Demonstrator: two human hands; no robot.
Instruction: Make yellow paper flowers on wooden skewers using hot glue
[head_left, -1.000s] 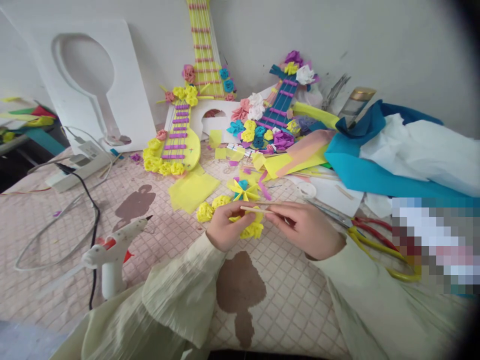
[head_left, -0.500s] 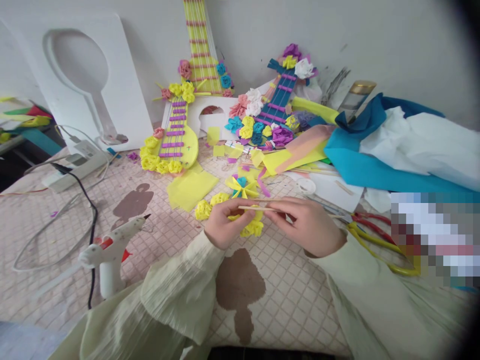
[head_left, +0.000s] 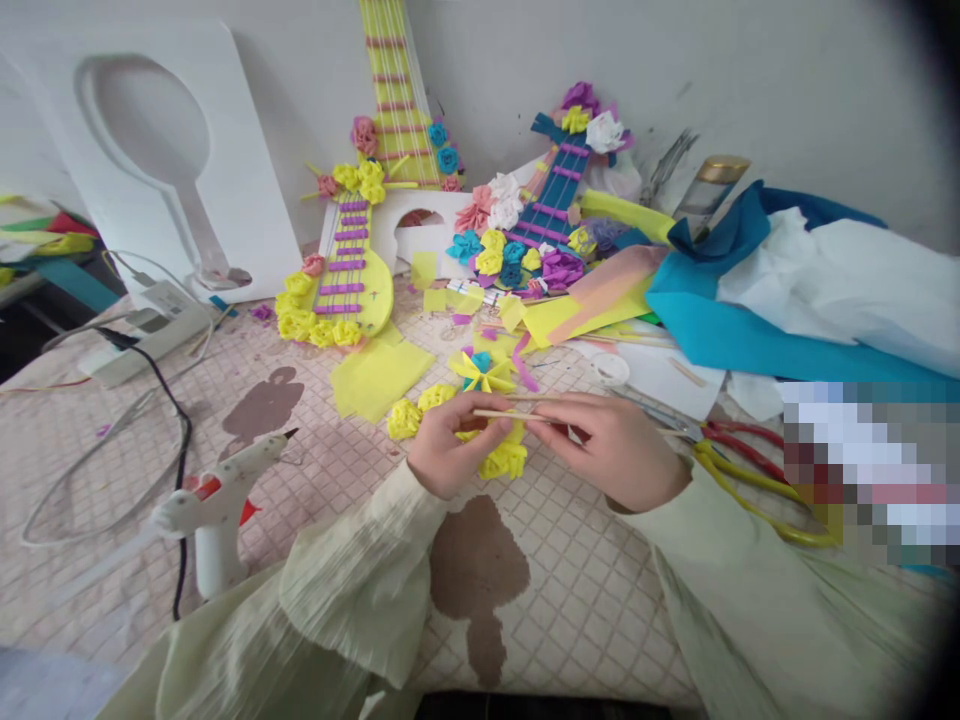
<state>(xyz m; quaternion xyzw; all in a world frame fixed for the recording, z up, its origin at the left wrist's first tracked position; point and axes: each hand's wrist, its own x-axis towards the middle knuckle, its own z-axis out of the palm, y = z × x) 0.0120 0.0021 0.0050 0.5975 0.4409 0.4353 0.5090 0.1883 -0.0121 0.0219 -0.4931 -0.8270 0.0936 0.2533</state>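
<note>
left hand (head_left: 459,446) and right hand (head_left: 616,448): fingers pinched on thin sticks (head_left: 513,415), held above the table (head_left: 592,600); long axes run left-right, nearly level, side by side.

Thin sticks (head_left: 499,413): partly covered by the left hand (head_left: 457,447) and right hand (head_left: 626,450)
Yellow flowers (head_left: 503,460): partly hidden behind the fingers
Tall guitar (head_left: 400,125): neck cut off at the top edge
Jar (head_left: 712,185): base hidden behind blue cloth (head_left: 787,325)
White sheet (head_left: 870,285): cut off at the right edge
Pixelated patch (head_left: 870,470): contents unreadable
</note>
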